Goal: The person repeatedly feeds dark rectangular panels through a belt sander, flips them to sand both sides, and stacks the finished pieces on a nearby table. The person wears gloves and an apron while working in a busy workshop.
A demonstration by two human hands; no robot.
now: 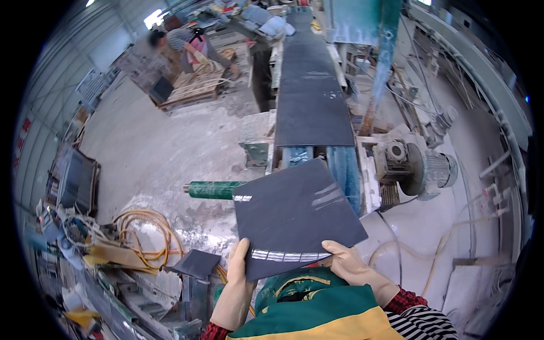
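A dark grey square tile with a glossy face is held up in front of my green and yellow apron. My left hand, in a cream rubber glove, grips the tile's lower left edge with the thumb on top. My right hand, gloved alike, holds the lower right edge, its thumb over the face. The fingers beneath are hidden by the tile. Just beyond the tile's far edge, a conveyor line carries dark slabs away from me, over blue-green rollers.
A green roller juts out left of the line; a motor sits right. Yellow hose lies coiled on the floor, near a dark slab piece. Far left, another person bends over a wooden pallet.
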